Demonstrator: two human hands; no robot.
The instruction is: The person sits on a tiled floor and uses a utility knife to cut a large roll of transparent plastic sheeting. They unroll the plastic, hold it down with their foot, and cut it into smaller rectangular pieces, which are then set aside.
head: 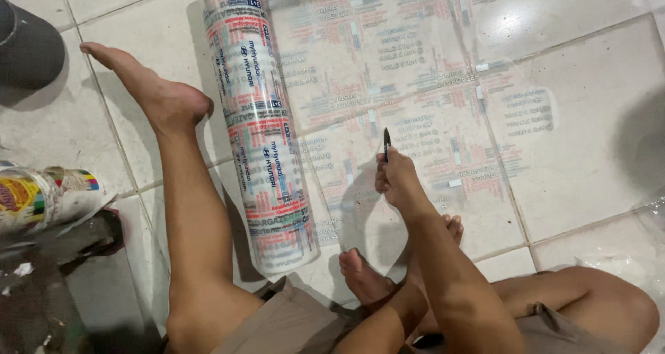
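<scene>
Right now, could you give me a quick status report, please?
Right hand gripping dark blade over unrolled printed film. Left hand out of view. Film roll beside left leg.

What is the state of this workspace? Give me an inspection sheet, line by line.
Surface: pale tiled floor, glossy, with grey grout lines.
Job's things: roll of clear printed film lying on the floor, its sheet unrolled flat to the right; a dark blade-like tool over the sheet.
Clutter: a printed bundle on dark debris at left; a dark round object at top left; loose clear plastic at the right edge.
Grippers: right hand closed on the tool; left hand not in view.
Cables: nothing seen.
Surroundings: the person sits on the floor, bare legs and feet beside the roll.
</scene>
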